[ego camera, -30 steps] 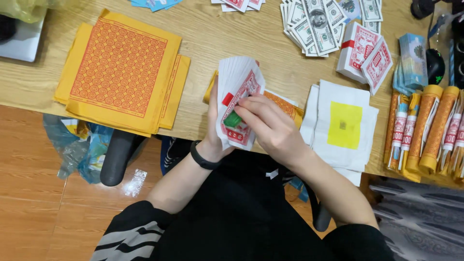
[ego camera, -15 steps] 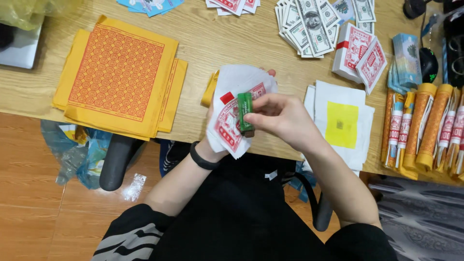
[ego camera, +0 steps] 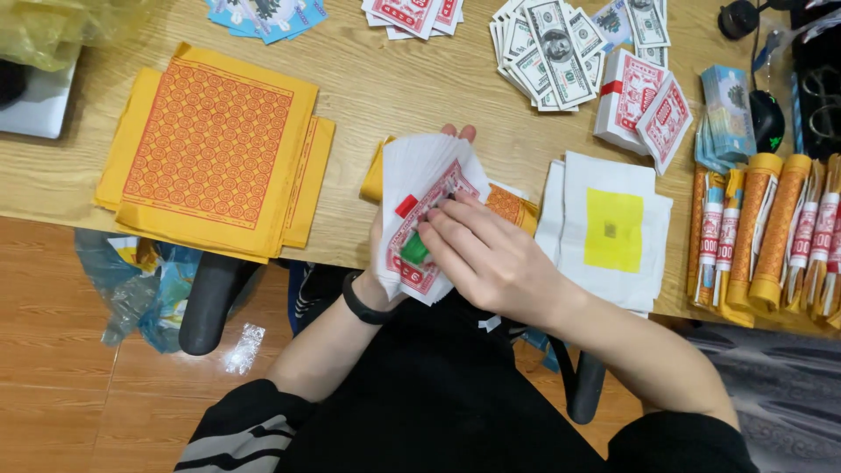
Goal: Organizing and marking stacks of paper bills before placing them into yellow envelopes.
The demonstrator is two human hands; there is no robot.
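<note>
A fanned stack of red-and-white paper notes (ego camera: 429, 215) is held just above the near edge of the wooden surface (ego camera: 368, 96). The left hand (ego camera: 390, 263) cups it from beneath, fingers closed around the stack. The right hand (ego camera: 486, 254) lies across the top, fingertips pinching what looks like a small green band (ego camera: 413, 250). Yellow-orange patterned sheets (ego camera: 210, 149) lie to the left, a white sheet with a yellow square (ego camera: 613, 232) to the right.

Paper note stack (ego camera: 427, 188) matt, red-printed; green band (ego camera: 414, 250) on it glossy (plastic or foil, unclear). Beneath the stack: wooden table (ego camera: 403, 88), smooth, light grain. Left of stack: yellow paper sheets (ego camera: 210, 149), matt.
</note>
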